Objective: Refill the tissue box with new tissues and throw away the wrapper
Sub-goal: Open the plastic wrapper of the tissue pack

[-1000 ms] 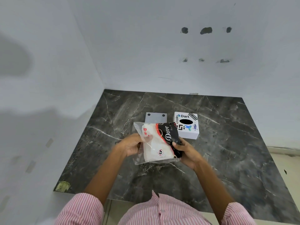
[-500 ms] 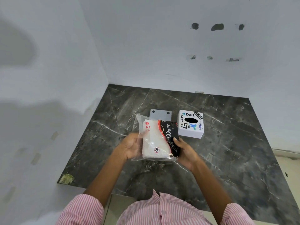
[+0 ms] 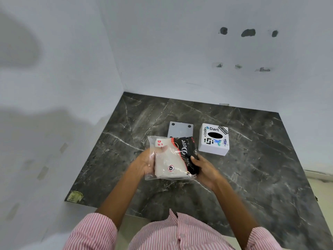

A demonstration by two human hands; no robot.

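A clear plastic tissue pack (image 3: 171,159), white with a black "Dove" band, is held above the dark marble counter (image 3: 252,168). My left hand (image 3: 146,163) grips its left side, with fingers showing through the wrapper. My right hand (image 3: 205,168) holds its lower right edge. The white tissue box (image 3: 213,139), covered in stickers and with a black oval slot on top, stands on the counter just right of and beyond the pack. A flat grey plate (image 3: 180,130) with two dark dots lies behind the pack, partly hidden by it.
White walls close the counter at the back and left. A small yellowish patch (image 3: 74,196) marks the counter's front left corner. A pale floor strip (image 3: 320,184) lies past the counter's right edge. Striped pink sleeves fill the bottom of the view.
The pack has turned slightly upright between my hands and my left fingers have slid further up behind the wrapper. The box and plate have stayed put.
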